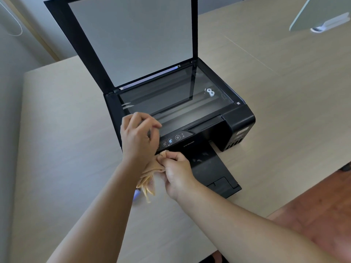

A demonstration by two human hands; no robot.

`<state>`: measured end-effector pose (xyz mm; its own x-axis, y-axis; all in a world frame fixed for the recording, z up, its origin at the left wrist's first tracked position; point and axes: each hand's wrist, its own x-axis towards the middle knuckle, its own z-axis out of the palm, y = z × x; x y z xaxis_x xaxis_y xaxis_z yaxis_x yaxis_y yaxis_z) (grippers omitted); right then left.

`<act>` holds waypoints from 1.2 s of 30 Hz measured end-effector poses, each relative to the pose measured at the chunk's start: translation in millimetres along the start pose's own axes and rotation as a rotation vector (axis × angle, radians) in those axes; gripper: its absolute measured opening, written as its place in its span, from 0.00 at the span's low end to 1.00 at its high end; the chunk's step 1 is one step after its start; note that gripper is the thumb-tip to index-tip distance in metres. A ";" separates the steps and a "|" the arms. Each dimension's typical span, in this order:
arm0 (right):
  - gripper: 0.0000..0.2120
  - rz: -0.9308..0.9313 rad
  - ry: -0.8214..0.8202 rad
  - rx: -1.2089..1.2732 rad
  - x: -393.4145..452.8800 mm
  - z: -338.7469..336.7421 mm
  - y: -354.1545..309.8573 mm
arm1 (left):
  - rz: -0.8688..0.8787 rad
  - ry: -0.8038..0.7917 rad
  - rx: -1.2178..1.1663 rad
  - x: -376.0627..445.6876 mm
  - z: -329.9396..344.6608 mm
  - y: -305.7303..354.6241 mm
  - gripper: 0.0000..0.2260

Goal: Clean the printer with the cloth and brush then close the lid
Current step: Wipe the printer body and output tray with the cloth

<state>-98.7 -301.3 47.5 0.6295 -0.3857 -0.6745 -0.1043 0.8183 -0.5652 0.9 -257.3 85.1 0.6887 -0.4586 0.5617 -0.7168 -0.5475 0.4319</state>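
Observation:
A black printer [235, 128] stands on a beige table [62, 141] with its lid [131, 38] raised upright, leaving the scanner glass [180, 99] bare. My right hand [176, 173] is closed on a tan cloth [150, 177] just in front of the control panel [174, 139]. The cloth hangs down between my two wrists. My left hand [138, 135] hovers over the printer's front left corner, fingers curled and loosely apart, holding nothing. No brush is in view.
The printer's output tray [214, 171] juts toward me over the table. A small blue glow [136, 194] shows under the cloth. A monitor's back and stand [322, 18] sit at the far right. Reddish floor [322, 221] lies beyond the table's near right edge.

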 end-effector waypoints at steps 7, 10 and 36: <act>0.11 0.035 0.156 -0.053 20.2 -3.9 14.8 | -0.181 0.073 -0.084 8.3 -31.1 -11.6 0.08; 0.08 -0.078 0.100 -0.155 1.7 4.7 12.9 | -0.252 0.093 -0.086 -6.0 -39.7 -22.3 0.09; 0.15 -1.372 -0.647 -2.887 70.6 0.4 57.7 | -0.975 -0.067 -0.515 -140.6 -97.5 -73.5 0.07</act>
<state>-60.1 -281.1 -32.5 0.8698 0.4141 -0.2684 0.4931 -0.7484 0.4436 -53.9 -84.3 43.2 0.9765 -0.0347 -0.2126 0.1880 -0.3447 0.9197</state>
